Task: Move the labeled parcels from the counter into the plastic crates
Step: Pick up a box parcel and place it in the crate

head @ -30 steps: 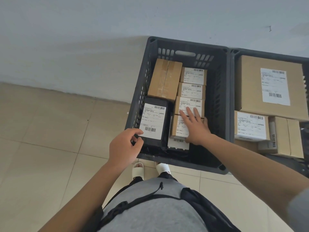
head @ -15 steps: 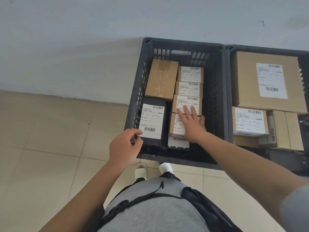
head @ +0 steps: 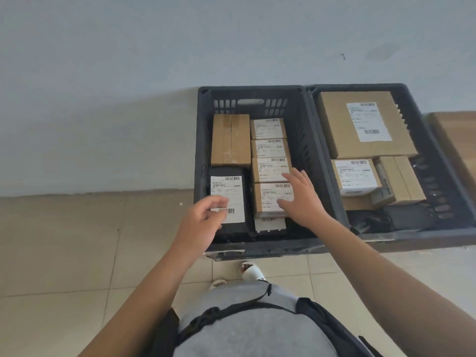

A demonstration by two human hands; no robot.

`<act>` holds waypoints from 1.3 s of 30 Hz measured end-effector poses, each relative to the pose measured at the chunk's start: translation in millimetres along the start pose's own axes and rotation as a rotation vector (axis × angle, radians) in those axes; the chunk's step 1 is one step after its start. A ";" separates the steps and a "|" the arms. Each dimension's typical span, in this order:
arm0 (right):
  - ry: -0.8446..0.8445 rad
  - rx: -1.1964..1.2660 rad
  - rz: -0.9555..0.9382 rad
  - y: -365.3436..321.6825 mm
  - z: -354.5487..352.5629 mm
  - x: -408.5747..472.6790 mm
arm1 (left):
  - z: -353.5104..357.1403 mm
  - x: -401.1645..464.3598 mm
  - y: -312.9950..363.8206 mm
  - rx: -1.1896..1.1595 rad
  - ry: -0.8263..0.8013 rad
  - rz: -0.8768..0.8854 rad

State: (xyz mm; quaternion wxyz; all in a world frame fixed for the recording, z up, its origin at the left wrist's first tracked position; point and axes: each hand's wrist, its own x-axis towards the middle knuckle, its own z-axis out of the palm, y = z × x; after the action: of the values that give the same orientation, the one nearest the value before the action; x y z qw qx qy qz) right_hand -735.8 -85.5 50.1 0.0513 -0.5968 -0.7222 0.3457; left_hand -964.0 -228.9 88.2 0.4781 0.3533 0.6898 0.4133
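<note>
The left dark plastic crate (head: 203, 150) holds a black parcel (head: 231, 228) with a white label, a plain tall cardboard box (head: 230, 139) and a column of several small labelled boxes. My right hand (head: 300, 199) is open with fingers spread over the right edge of the nearest small box (head: 268, 200); I cannot tell if it touches. My left hand (head: 203, 222) hovers over the black parcel's near left corner, fingers loosely curled, holding nothing. The right crate (head: 438, 161) holds a large flat labelled box (head: 360, 124) and smaller boxes (head: 355, 176).
Both crates stand side by side on the tiled floor (head: 64, 253) against a pale wall. A wooden surface (head: 456, 140) shows at the far right edge. My feet in white slippers (head: 251, 270) are just in front of the left crate.
My right hand slid off the top of the nearest small box to its right side, fingers now spread. My left hand loosened and shifted slightly over the black parcel. The view drew back.
</note>
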 end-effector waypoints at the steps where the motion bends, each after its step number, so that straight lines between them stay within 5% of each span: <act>1: 0.089 0.132 0.035 -4.6 -3.4 -18.5 | 1.3 -0.9 4.1 -0.029 -0.030 0.014; 5: 0.333 0.441 0.156 -21.9 -3.8 -97.6 | 14.1 -6.2 11.3 -0.093 -0.158 0.044; 19: 0.804 1.026 0.451 33.9 -32.2 -274.9 | 150.1 -71.9 42.0 -0.058 -0.709 -0.018; 39: 1.167 1.362 0.456 323.2 -172.6 -412.3 | 502.1 -183.6 90.0 0.095 -0.946 0.003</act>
State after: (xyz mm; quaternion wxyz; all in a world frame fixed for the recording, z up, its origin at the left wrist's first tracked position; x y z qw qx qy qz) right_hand -268.2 -364.2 139.0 0.6775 -0.6452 -0.0879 0.3421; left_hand -424.1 -237.6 136.3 0.7225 0.5253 0.4139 0.1755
